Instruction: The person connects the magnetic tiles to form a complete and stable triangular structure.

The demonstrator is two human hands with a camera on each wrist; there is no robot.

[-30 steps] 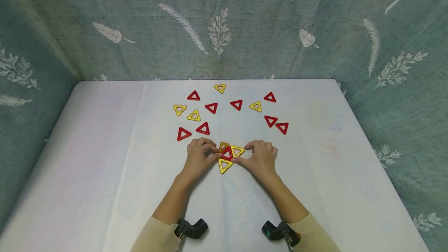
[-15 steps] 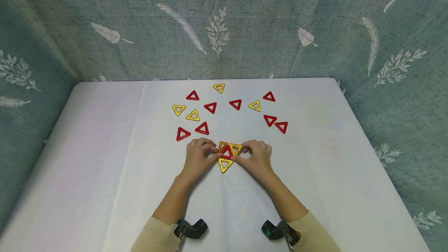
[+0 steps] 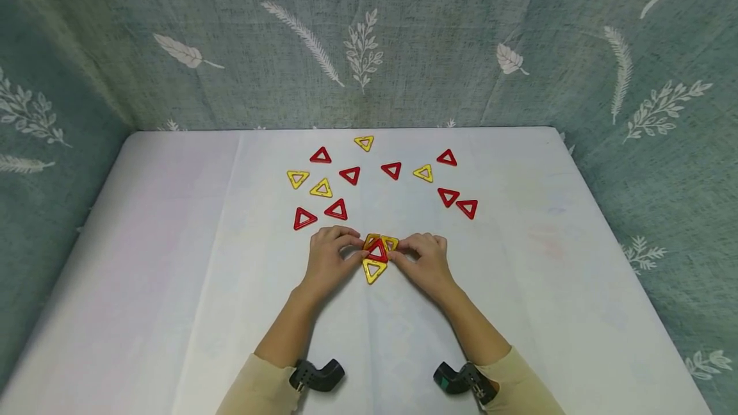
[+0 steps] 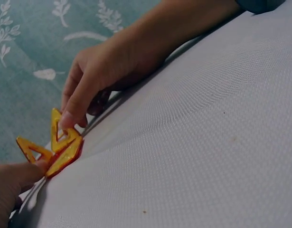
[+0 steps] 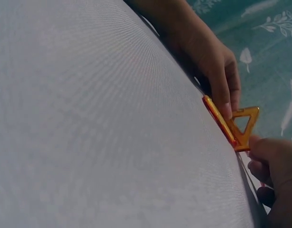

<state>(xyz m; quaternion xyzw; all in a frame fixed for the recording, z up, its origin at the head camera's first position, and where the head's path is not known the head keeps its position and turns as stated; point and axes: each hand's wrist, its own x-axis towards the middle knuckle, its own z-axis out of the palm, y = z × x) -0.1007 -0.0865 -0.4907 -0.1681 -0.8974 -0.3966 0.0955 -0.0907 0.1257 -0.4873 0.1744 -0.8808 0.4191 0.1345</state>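
Observation:
A red triangular magnetic tile lies in the middle of a small cluster, with a yellow triangular tile along each side. My left hand pinches the left yellow tile, which stands raised at a slant. Across from it, my right hand pinches the right yellow tile between thumb and fingers, and that one is tilted up too. The near yellow tile lies flat on the table, its point toward me. In the right wrist view a raised yellow tile shows between both hands.
Several loose red tiles and yellow tiles lie scattered flat beyond the hands on the white table. A green leaf-patterned cloth hangs behind the table and along its sides. Each wrist wears a black camera mount.
My right hand has moved slightly inward and tipped the right yellow tile up from lying flat to a slant. My left hand keeps its grip on the left tile.

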